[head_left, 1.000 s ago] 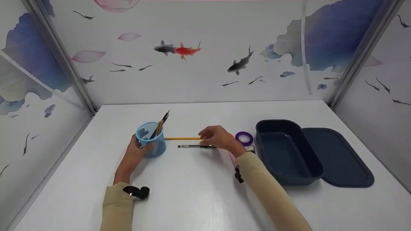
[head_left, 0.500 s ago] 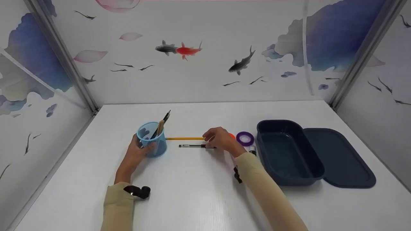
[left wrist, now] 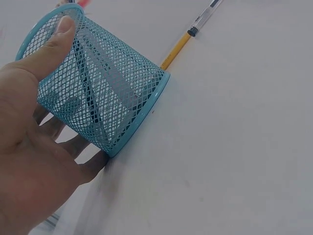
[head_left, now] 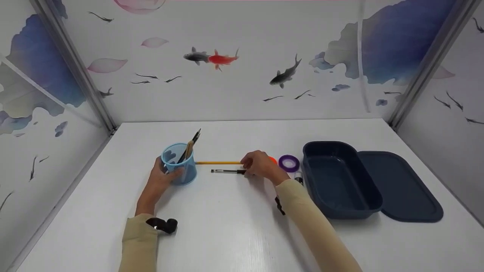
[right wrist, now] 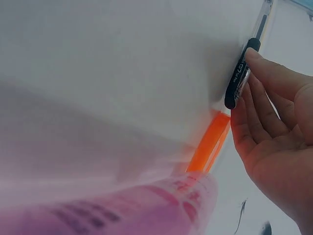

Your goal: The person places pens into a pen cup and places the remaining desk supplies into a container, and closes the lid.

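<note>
My left hand (head_left: 158, 184) holds the light blue mesh pen cup (left wrist: 105, 73), thumb on the near side and fingers round the far side. Inside the cup lean a dark pencil (head_left: 196, 136) and a light wooden-looking stick (head_left: 188, 149). The right hand (head_left: 261, 165) pinches the black-capped end of a clear gel pen (right wrist: 242, 73) between thumb and fingers. In the head view this pen (head_left: 228, 171) lies level, close over the table. Just behind it, a yellow pencil (head_left: 218, 163) runs from the cup towards the right hand, which hides its far end.
An orange ring-shaped roll (head_left: 272, 160) and a purple tape roll (head_left: 289, 163) lie right of the hand. Beside them is a black-and-white marker-like item (head_left: 298, 178). A navy box (head_left: 342, 181) and its lid (head_left: 410, 185) are further right. Pink see-through packaging (right wrist: 146, 205) is close to the right wrist.
My right hand has shifted slightly right and towards me, from near the yellow pencil to the gel pen's capped end, and now pinches it. The left hand keeps its hold on the cup.
</note>
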### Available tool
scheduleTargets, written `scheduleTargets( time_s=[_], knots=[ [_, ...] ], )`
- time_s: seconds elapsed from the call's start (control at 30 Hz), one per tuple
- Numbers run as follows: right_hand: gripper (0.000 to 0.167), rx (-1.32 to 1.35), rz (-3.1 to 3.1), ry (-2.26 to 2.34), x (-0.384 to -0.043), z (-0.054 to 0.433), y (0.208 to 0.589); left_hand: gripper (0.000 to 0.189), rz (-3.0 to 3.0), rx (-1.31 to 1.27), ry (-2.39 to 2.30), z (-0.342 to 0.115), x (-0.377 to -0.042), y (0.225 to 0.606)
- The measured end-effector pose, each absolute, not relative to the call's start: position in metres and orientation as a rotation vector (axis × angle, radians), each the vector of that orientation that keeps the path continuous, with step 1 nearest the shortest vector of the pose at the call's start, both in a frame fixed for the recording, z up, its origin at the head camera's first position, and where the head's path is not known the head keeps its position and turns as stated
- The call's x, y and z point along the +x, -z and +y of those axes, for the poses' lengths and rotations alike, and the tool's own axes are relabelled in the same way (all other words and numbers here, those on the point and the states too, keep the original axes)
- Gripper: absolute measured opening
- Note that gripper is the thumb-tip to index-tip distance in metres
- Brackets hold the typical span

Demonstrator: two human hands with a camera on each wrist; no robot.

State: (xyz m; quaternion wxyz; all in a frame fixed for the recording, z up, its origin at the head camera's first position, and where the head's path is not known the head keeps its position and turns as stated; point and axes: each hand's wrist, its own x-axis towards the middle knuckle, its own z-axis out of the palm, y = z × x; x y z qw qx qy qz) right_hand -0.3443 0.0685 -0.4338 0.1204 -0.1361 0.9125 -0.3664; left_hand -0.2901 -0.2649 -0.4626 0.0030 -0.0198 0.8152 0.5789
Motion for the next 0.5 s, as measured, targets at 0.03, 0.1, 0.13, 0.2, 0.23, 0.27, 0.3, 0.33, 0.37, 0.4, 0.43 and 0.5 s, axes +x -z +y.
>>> scheduleTargets(
  time_s=[0.03,0.1,0.13,0.2,0.23,0.27,0.3,0.33,0.37,0.4,0.43,0.5],
  knots=[
    [0.038,-0.400,2.666,1.072,-0.3443,0.0687,0.4335,0.106,2.555,-0.061,-1.818,-0.2646,-0.2903,0.4627],
    [0.038,-0.404,2.671,1.065,-0.3440,0.0692,0.4330,0.107,2.560,-0.064,-1.819,-0.2638,-0.2906,0.4623],
    [0.038,-0.405,2.673,1.063,-0.3441,0.0695,0.4330,0.107,2.564,-0.070,-1.815,-0.2635,-0.2905,0.4620],
    [0.038,-0.403,2.678,1.049,-0.3440,0.0699,0.4329,0.107,2.572,-0.081,-1.805,-0.2626,-0.2900,0.4611],
    [0.037,-0.404,2.681,1.037,-0.3442,0.0699,0.4330,0.107,2.575,-0.084,-1.802,-0.2623,-0.2897,0.4607],
    [0.037,-0.406,2.682,1.026,-0.3442,0.0696,0.4329,0.106,2.577,-0.088,-1.801,-0.2622,-0.2895,0.4605],
    [0.036,-0.400,2.679,1.019,-0.3441,0.0691,0.4327,0.106,2.579,-0.093,-1.797,-0.2621,-0.2893,0.4601],
    [0.035,-0.393,2.674,1.015,-0.3441,0.0686,0.4324,0.106,2.581,-0.096,-1.795,-0.2622,-0.2893,0.4601],
    [0.034,-0.385,2.669,1.011,-0.3441,0.0678,0.4321,0.106,2.582,-0.095,-1.792,-0.2621,-0.2893,0.4599],
    [0.033,-0.375,2.665,1.004,-0.3441,0.0672,0.4317,0.107,2.583,-0.094,-1.792,-0.2621,-0.2893,0.4599],
    [0.032,-0.366,2.663,0.996,-0.3442,0.0666,0.4313,0.107,2.585,-0.095,-1.790,-0.2621,-0.2892,0.4599],
    [0.029,-0.349,2.663,0.976,-0.3443,0.0658,0.4304,0.108,2.587,-0.095,-1.789,-0.2620,-0.2891,0.4599]
  ],
)
